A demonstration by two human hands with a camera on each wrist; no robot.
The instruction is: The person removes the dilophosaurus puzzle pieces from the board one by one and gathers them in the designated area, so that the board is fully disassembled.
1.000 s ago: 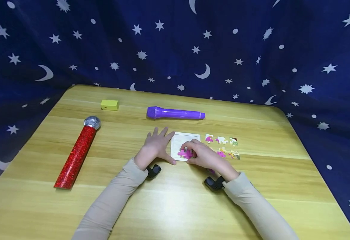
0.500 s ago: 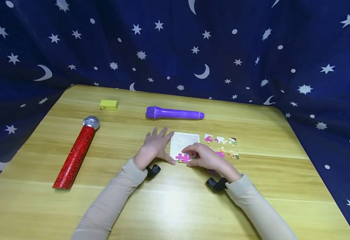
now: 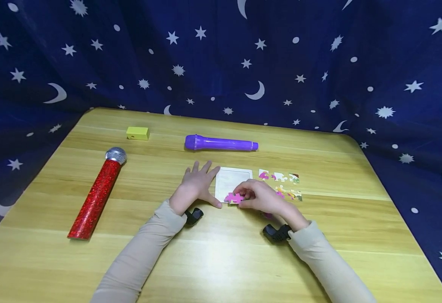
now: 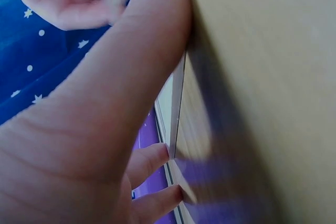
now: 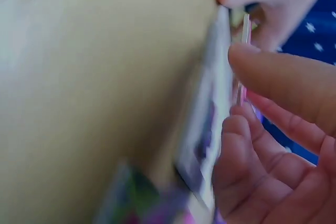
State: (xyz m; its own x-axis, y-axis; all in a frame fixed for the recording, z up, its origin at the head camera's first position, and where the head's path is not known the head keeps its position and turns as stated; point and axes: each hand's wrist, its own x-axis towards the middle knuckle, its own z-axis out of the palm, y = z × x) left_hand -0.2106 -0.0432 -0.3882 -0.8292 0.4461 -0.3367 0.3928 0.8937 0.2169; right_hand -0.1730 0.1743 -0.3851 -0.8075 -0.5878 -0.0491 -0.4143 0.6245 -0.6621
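A white puzzle tray [image 3: 228,179] with a thin border line lies on the table between the hands. My left hand [image 3: 198,185] is spread flat at the tray's left edge, thumb and fingertips touching it. Over the tray's lower part, my right hand [image 3: 260,195] pinches a pink jigsaw piece [image 3: 234,198] between thumb and fingers. In the right wrist view that jigsaw piece [image 5: 245,30] is seen edge-on, raised above the tray [image 5: 223,61]. The right hand hides the tray's lower right corner.
Several loose jigsaw pieces [image 3: 279,177] lie right of the tray, one partly hidden under the right wrist. A purple toy microphone [image 3: 222,143] lies behind the tray. A red glitter microphone [image 3: 97,195] and a yellow block [image 3: 138,133] are at the left.
The pink piece, held in the right hand, has shifted and turned slightly near the tray's lower edge. The right wrist has moved a little right and down. The left hand has stayed put.
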